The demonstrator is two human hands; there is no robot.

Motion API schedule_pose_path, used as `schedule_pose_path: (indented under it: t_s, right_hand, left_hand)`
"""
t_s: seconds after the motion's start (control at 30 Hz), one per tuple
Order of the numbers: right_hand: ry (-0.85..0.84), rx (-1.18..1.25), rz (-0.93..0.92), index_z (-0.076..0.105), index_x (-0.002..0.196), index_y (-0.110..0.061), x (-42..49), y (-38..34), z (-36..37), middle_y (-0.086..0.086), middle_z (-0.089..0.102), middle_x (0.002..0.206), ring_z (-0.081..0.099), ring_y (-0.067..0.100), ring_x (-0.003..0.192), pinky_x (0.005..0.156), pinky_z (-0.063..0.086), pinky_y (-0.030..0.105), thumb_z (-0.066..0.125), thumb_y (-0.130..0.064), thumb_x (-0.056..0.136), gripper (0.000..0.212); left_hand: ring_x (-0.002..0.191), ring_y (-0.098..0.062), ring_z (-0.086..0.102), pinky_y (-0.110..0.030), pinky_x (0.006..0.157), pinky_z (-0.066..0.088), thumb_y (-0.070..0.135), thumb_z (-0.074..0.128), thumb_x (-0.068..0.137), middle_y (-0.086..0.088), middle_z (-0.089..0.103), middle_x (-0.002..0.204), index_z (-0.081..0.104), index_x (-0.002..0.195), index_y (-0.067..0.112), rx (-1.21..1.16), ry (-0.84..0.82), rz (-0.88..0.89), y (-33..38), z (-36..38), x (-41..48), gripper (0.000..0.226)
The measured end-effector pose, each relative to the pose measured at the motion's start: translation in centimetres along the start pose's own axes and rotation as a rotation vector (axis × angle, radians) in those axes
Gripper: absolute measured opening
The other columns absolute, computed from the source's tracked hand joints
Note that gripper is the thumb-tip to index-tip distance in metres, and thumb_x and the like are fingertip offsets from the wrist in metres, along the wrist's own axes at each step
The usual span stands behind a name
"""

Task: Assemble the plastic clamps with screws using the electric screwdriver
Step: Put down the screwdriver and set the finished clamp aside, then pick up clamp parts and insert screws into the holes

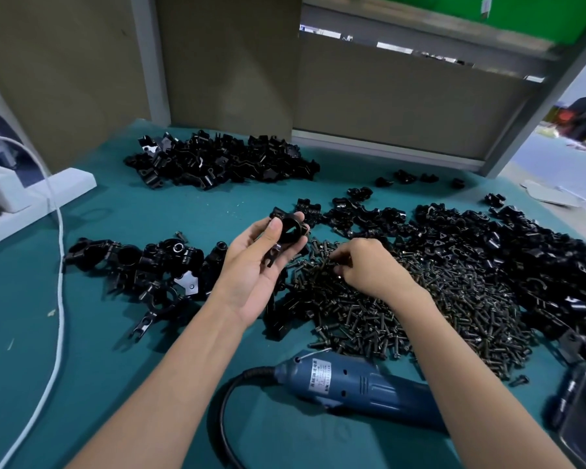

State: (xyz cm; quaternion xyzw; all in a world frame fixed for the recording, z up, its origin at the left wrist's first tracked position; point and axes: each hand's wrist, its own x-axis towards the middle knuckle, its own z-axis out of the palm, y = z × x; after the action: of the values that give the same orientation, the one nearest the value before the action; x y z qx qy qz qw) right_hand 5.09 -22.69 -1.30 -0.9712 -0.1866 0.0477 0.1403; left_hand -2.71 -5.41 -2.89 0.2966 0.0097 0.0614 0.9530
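My left hand (257, 265) holds a black plastic clamp (286, 228) above the green table, thumb on its ring and fingers curled behind it. My right hand (362, 265) reaches down into the pile of dark screws (403, 316), its fingertips pinching among them near the pile's left edge. Whether one screw is between the fingers is hard to tell. The blue electric screwdriver (356, 384) lies on the table in front of me, under my right forearm, with its black cable curling to the left.
Black clamp parts lie in heaps at the back (217, 160), on the left (142, 265) and on the right (521, 252). A white power strip (31, 201) and white cable (58, 299) sit at the left. A dark phone-like object (582, 414) lies at the right edge.
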Motion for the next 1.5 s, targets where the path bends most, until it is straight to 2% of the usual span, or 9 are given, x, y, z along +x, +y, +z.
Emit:
schedule_pose_path:
  t_s: [0.13,0.33,0.63,0.8,1.0,1.1,1.23,1.37,1.5]
  right_hand:
    - [-0.074,-0.091,-0.002,0.070,0.112,-0.016,0.5,0.0,-0.3,0.010,0.067,0.112,0.067,0.027,0.094,0.083,0.057,0.038,0.066,0.000,0.086,0.031]
    - [0.067,-0.014,-0.020,0.071,0.073,-0.020,0.0,0.1,-0.6,-0.003,0.070,0.077,0.065,0.015,0.077,0.074,0.058,0.036,0.067,-0.001,0.082,0.022]
    - [0.036,0.083,0.044,0.071,0.098,-0.009,-0.2,0.5,-1.1,0.007,0.070,0.090,0.066,0.017,0.078,0.077,0.054,0.029,0.070,0.005,0.082,0.021]
    - [0.177,0.159,0.059,0.069,0.077,-0.019,-0.4,1.0,-1.2,-0.010,0.062,0.078,0.059,0.008,0.076,0.074,0.049,0.026,0.079,-0.015,0.080,0.012]
    - [0.311,0.659,-0.150,0.067,0.089,-0.010,-1.4,-1.8,-2.7,0.009,0.072,0.078,0.072,0.015,0.063,0.062,0.058,0.022,0.068,0.001,0.087,0.010]
    - [0.429,0.497,-0.324,0.077,0.086,-0.012,-1.9,-3.7,-3.4,0.000,0.074,0.079,0.070,0.008,0.067,0.070,0.056,0.018,0.076,-0.004,0.081,0.010]
    - [0.511,0.258,-0.502,0.078,0.093,-0.004,-2.1,-5.3,-3.6,0.007,0.075,0.091,0.069,0.017,0.086,0.084,0.054,0.027,0.066,0.008,0.081,0.021]
    - [0.567,0.177,-0.587,0.078,0.090,-0.003,-2.4,-5.6,-3.5,0.008,0.075,0.086,0.070,0.021,0.079,0.076,0.056,0.034,0.061,0.014,0.077,0.027]
    - [0.622,0.279,-0.567,0.076,0.085,-0.004,-2.5,-5.5,-3.4,0.003,0.074,0.078,0.069,0.011,0.073,0.070,0.055,0.025,0.067,0.012,0.077,0.020]
  left_hand:
    - [0.103,-0.031,0.069,-0.035,0.085,0.059,0.013,0.063,0.084,-0.022,0.069,0.116,0.057,0.104,0.001,0.003,-0.018,0.001,0.0,0.0,-0.1,0.024]
    - [0.102,-0.032,0.068,-0.034,0.081,0.059,0.014,0.063,0.083,-0.022,0.069,0.115,0.058,0.100,0.001,0.075,-0.032,0.009,-0.3,0.0,0.0,0.022]
    - [0.101,-0.033,0.068,-0.034,0.081,0.060,0.014,0.063,0.082,-0.021,0.071,0.112,0.059,0.101,0.001,0.097,-0.031,0.001,-0.4,0.1,-0.1,0.023]
    - [0.104,-0.034,0.066,-0.035,0.082,0.060,0.014,0.063,0.082,-0.021,0.071,0.110,0.059,0.098,0.002,0.112,-0.039,-0.006,-0.7,0.1,-0.1,0.021]
    - [0.105,-0.034,0.068,-0.033,0.082,0.059,0.016,0.065,0.081,-0.019,0.072,0.109,0.059,0.103,0.001,0.176,-0.051,0.015,-0.9,-0.1,0.1,0.027]
    - [0.098,-0.029,0.069,-0.033,0.082,0.059,0.018,0.067,0.078,-0.017,0.073,0.099,0.057,0.106,0.001,0.217,-0.038,0.035,-1.2,0.0,0.2,0.034]
    - [0.087,-0.021,0.071,-0.031,0.081,0.059,0.020,0.066,0.078,-0.014,0.071,0.093,0.060,0.104,0.003,0.271,-0.054,0.058,-1.3,0.1,0.1,0.031]
    - [0.084,-0.018,0.069,-0.030,0.080,0.059,0.019,0.066,0.076,-0.008,0.072,0.087,0.059,0.105,0.001,0.294,-0.030,0.091,-1.2,0.1,0.1,0.035]
    - [0.079,-0.013,0.070,-0.031,0.083,0.060,0.018,0.066,0.077,0.000,0.072,0.079,0.059,0.103,0.002,0.334,-0.025,0.125,-1.1,0.1,0.1,0.032]
